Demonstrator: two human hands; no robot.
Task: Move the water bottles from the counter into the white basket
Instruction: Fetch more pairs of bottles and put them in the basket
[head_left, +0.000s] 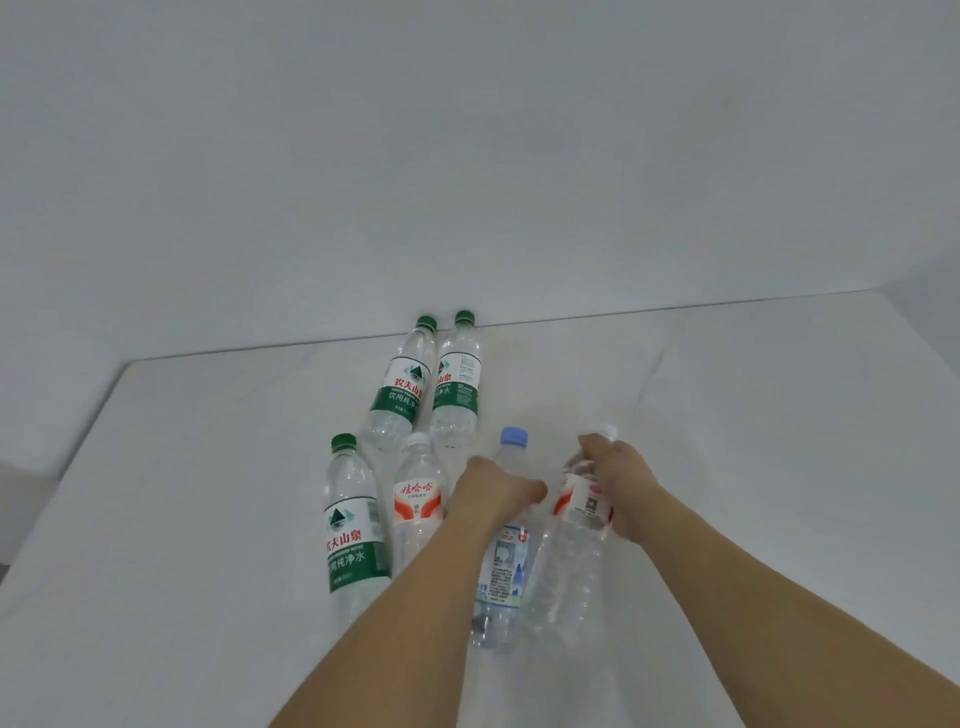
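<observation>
Several clear water bottles stand on the white counter (208, 467). Two green-capped bottles (400, 384) (457, 384) stand at the back by the wall. A third green-capped bottle (353, 530) stands front left, beside a white-capped bottle with a red label (418, 499). My left hand (491, 491) grips the upper part of the blue-capped bottle (504, 566). My right hand (618, 478) grips the neck of a white-capped bottle with a red and white label (576, 551), which tilts slightly. The white basket is out of view.
A plain white wall (467, 156) rises right behind the counter. The counter's left edge (88, 421) drops off to a lower surface. Bare counter stretches to the right of the bottles.
</observation>
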